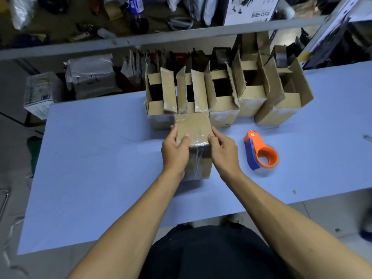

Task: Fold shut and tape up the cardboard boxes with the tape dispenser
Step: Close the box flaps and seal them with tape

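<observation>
A packing or stockroom: a metal shelf rack [161, 38] crowded with bagged goods, wrapped parcels [90, 75] on the floor, open cardboard boxes [221, 93] lining the blue tabletop [100, 168].

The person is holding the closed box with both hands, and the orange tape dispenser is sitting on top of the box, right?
Not quite. The head view shows the left hand and right hand holding the closed box, but the orange tape dispenser is not on top of it. It lies on the table, to the right of the box.

Head-worn view, facing forward and down, table [100, 178] close below
</observation>
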`<state>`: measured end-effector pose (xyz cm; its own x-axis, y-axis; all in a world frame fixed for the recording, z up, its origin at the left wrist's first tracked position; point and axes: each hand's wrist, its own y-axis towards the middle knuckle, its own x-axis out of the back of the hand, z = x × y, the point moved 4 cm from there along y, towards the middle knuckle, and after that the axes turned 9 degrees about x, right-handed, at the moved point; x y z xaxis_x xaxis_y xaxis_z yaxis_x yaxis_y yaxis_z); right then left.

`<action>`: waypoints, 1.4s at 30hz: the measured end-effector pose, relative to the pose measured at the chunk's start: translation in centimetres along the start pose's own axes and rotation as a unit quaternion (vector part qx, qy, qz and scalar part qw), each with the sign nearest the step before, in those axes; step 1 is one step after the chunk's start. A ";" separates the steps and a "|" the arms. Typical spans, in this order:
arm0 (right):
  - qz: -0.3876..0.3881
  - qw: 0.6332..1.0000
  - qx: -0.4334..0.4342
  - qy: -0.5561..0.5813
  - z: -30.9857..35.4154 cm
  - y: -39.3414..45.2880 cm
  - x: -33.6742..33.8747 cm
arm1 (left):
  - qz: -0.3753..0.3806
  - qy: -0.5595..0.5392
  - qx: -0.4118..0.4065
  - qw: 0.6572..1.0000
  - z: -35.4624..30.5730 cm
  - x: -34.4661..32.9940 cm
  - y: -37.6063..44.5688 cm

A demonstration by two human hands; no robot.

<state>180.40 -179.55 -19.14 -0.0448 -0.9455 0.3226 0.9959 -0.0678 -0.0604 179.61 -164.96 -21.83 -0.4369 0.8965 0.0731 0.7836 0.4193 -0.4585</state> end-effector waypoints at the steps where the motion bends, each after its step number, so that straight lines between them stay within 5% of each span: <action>1: 0.002 1.000 -0.008 0.016 -0.2 -0.1 0.0 | 0.000 -0.012 0.008 1.000 0.2 0.0 -0.1; 7: 0.174 0.981 -0.006 0.084 -0.7 0.0 -0.1 | -0.050 -0.033 0.048 0.997 -1.3 0.4 -0.5; 10: 0.154 0.987 0.038 0.039 -0.4 0.5 1.2 | 0.010 -0.008 0.100 0.995 -1.7 0.6 -1.0; 15: 0.191 0.961 0.118 -0.164 -0.8 1.8 1.6 | 0.057 0.132 0.094 0.985 1.5 1.0 -2.6; 19: 0.276 0.916 0.096 -0.276 -3.6 1.5 0.8 | -0.022 0.168 0.109 0.979 4.2 1.6 -3.5; 23: 0.176 0.918 0.087 -0.344 -5.5 2.3 3.8 | -0.117 0.192 0.119 0.967 5.1 1.9 -4.0; 26: 0.103 0.950 0.014 -0.294 -6.3 2.8 6.5 | -0.141 0.324 0.113 0.929 4.6 1.7 -4.3; 29: 0.104 0.963 -0.054 -0.241 -6.9 3.2 7.6 | -0.082 0.438 0.132 0.885 4.5 1.6 -4.7; 33: 0.161 0.969 -0.003 -0.186 -6.7 3.8 7.6 | -0.011 0.352 0.086 0.932 3.9 1.5 -4.0; 35: 0.181 0.975 -0.017 -0.130 -6.9 3.7 7.7 | 0.029 0.377 0.039 0.925 3.1 0.8 -3.5; 39: 0.052 0.977 -0.059 -0.200 -7.8 4.0 9.3 | 0.080 0.468 0.083 0.876 3.7 -0.3 -3.4; 42: 0.024 0.979 -0.099 -0.176 -7.9 3.7 9.3 | 0.150 0.435 0.122 0.879 5.0 -2.1 -4.6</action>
<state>183.06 -191.08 -23.84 0.0664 -0.7834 0.6180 0.9596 -0.1196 -0.2547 174.67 -169.48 -24.28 0.3606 0.7757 0.5180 0.6421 0.1964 -0.7411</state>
